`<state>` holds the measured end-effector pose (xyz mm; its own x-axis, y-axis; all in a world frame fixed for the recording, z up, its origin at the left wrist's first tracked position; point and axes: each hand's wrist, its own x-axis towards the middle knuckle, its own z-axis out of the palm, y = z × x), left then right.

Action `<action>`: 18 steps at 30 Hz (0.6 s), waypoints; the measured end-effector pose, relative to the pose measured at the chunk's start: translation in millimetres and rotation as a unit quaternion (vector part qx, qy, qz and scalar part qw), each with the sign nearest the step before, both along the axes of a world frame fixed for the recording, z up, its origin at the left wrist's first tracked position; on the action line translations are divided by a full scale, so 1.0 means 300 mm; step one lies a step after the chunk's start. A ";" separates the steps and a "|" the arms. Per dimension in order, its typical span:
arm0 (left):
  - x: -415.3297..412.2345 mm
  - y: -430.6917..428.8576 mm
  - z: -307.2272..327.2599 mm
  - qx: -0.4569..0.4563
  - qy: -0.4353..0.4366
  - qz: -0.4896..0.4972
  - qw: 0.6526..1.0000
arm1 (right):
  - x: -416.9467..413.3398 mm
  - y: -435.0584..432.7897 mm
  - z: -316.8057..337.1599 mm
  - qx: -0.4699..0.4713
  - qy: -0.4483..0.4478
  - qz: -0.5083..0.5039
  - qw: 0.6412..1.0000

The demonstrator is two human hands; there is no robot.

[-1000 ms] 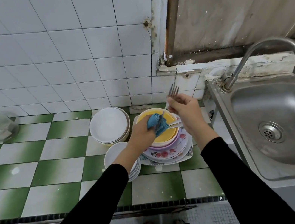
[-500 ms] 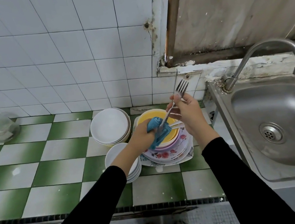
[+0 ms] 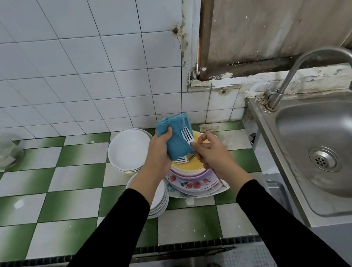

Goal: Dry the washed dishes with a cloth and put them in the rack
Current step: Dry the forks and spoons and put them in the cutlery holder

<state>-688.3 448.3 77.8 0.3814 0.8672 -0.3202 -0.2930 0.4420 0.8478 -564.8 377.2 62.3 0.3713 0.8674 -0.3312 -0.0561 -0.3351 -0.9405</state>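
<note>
Left hand (image 3: pixel 161 153) grips the blue cloth (image 3: pixel 175 144); right hand (image 3: pixel 211 155) pinches the fork (image 3: pixel 186 135)

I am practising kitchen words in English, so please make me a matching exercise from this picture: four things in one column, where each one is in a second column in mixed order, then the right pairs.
Things
1. blue cloth
2. upright fork
3. yellow bowl
4. glass jar

Places
a. topmost in the pile with the flowered plates
b. pinched in the fingers of the right hand
c. at the far left of the tiled counter
d. gripped by the left hand

Pairs: 1-d, 2-b, 3-a, 4-c
</note>
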 end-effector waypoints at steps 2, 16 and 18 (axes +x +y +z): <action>-0.007 -0.009 -0.001 0.010 0.020 -0.026 0.999 | 0.004 -0.001 0.003 0.008 -0.006 -0.008 1.000; -0.045 0.007 -0.023 -0.042 0.040 0.026 0.998 | 0.038 -0.020 0.006 0.070 -0.041 -0.032 0.996; -0.036 -0.003 -0.031 -0.063 0.038 0.028 0.997 | 0.017 -0.006 0.017 0.122 -0.085 -0.026 0.988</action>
